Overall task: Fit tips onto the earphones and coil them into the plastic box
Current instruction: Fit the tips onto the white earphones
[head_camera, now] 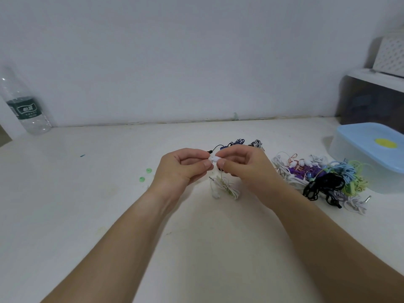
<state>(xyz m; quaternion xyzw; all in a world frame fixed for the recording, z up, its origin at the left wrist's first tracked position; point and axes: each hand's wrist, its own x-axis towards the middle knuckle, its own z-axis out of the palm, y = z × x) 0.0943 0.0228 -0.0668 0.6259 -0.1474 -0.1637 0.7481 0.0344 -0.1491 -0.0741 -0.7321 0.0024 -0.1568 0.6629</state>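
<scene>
Head-camera view: left hand and right hand both pinch a tiny white earbud, light, slippery, best gripped by its hard shell, limp cord dangling beneath.

We see a matt white tabletop, a translucent plastic box with smooth pale-blue lid, a clear glossy plastic water bottle, smooth rubbery earphone cords, a glossy white earbud, a metal jack plug, translucent green tips.
</scene>
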